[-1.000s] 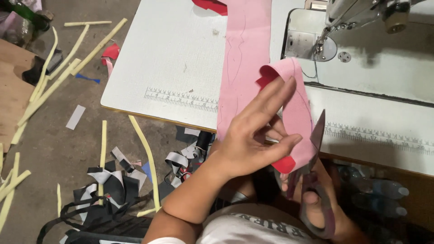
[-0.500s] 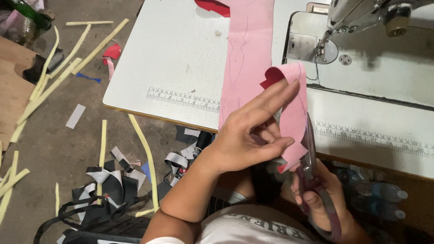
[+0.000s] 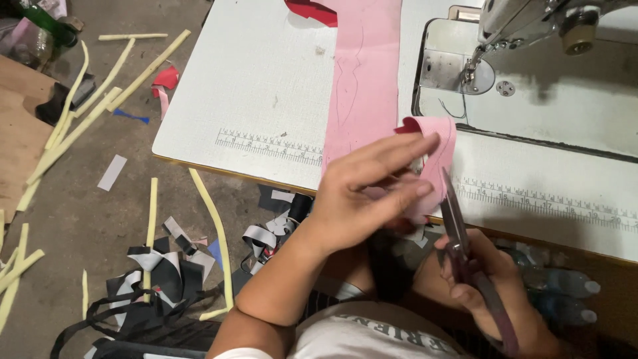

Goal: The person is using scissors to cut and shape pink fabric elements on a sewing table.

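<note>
Left hand: the left hand (image 3: 362, 199) is reaching over the front edge of the desk (image 3: 259, 100), its fingers (image 3: 399, 156) stretched long and pinching the pink strip (image 3: 435, 156) where it is curling up into a loop
Right hand: the right hand (image 3: 488, 286) is sitting lower, below the desk edge, its fingers (image 3: 468, 292) curled tight through the handles of the scissors (image 3: 458, 229)
Scissors: the blades are pointing up from the right fingers and look nearly shut, lying against the right edge of the pink strip just beside the left fingertips
Pink strip: it is running flat away from the left fingers up the middle of the desk, with its near end bending upward and showing a red underside at the curl
Sewing machine: the sewing machine (image 3: 531, 26) is standing beyond the fingers, up and to the right, well apart from both hands
Floor: the floor (image 3: 80, 219) to the left of the left arm is carrying yellow strips (image 3: 212, 219) and black and grey scraps (image 3: 159, 272)
</note>
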